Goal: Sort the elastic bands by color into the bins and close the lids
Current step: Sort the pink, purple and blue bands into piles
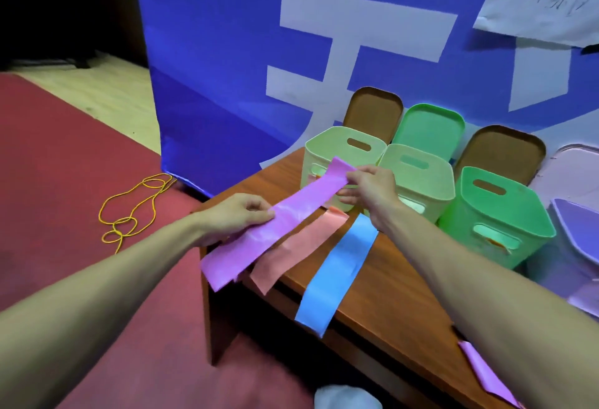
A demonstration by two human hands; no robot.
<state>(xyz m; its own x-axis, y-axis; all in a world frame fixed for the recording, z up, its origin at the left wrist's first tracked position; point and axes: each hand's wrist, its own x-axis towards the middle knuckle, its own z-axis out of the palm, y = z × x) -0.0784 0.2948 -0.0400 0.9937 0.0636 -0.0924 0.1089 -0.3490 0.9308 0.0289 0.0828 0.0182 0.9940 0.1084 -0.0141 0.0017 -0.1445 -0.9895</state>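
You're pinching the pink band [275, 228] near its middle with your left hand [236, 217] | your right hand [369, 186] is pinching its far end just before the pale green bin [337, 152] | its near end is hanging past the table [389, 288] edge | salmon band [296, 251] and blue band [337, 275] are lying beside it, draping over that edge.

hands: our left hand [238, 218] and right hand [369, 183] pinch the pink band [282, 224], lifted above the table [269, 181] | lying: salmon band [291, 254], blue band [340, 269], overhanging the edge | bright green bin [496, 214]: open
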